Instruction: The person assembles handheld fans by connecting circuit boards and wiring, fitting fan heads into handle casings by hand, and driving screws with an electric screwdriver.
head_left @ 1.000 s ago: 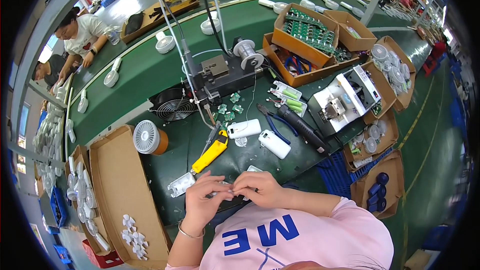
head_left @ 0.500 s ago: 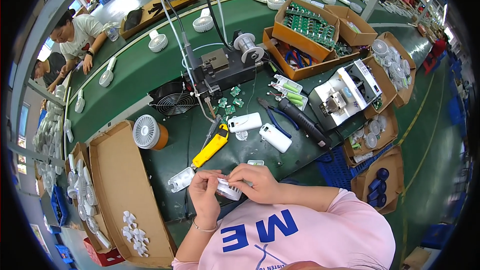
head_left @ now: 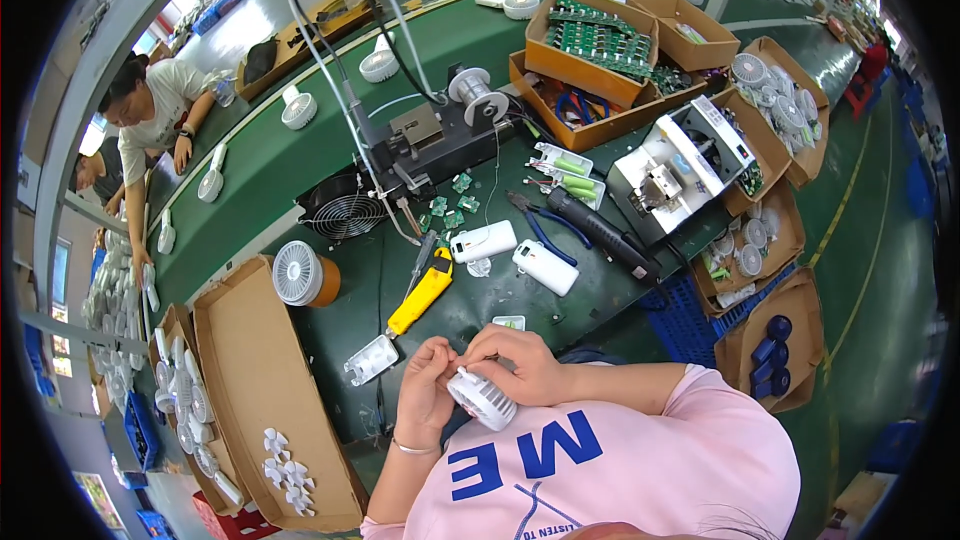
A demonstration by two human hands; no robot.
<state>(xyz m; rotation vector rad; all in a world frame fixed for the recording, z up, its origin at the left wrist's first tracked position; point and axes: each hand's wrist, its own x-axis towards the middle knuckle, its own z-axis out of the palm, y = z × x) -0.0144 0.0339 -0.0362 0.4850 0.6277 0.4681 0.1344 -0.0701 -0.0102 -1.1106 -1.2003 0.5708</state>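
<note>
A round white fan head with a slotted grille is held close in front of my pink shirt. My left hand is closed at its neck end, thumb and fingers pinched together. From the other side my right hand grips the top of the same fan head, its fingertips meeting the left ones. Any small part between the fingertips is too hidden to make out. Near my left hand lie an open white handle shell and a yellow soldering iron. Two closed white handle shells rest farther off.
A soldering machine with a solder spool stands at the back. Pliers, a black electric screwdriver and a white machine lie rightward. A cardboard tray holds white fan blades at left. Another person reaches across the conveyor.
The fan head has tilted and now shows more of its grille below my fingers. My hands stay pinched at its top. The other person's arm has stretched out toward the conveyor's near end.
</note>
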